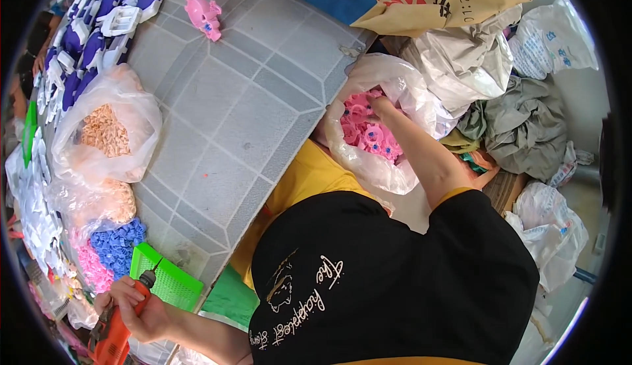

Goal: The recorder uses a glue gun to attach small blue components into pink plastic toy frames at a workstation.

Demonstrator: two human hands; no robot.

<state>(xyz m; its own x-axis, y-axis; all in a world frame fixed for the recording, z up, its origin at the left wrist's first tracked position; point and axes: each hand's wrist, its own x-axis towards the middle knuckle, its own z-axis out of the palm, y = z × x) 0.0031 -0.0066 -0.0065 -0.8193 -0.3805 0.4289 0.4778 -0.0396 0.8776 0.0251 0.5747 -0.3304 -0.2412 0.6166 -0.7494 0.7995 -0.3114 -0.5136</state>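
Note:
My left hand is wrapped round an orange electric screwdriver with a thin dark bit, held at the table's near left corner beside a green plastic basket. My right hand reaches down into a clear plastic bag beyond the table's right edge. Pink plastic parts with small blue spots fill that bag. The fingertips are down among them, so I cannot see whether they grip one. A single pink part lies on the far side of the table.
The grey table carries a bag of peach-coloured pieces, a heap of blue parts, pink parts and stacked white-and-purple casings along its left. A paper sack overhangs the far right; grey cloth and plastic bags crowd the right.

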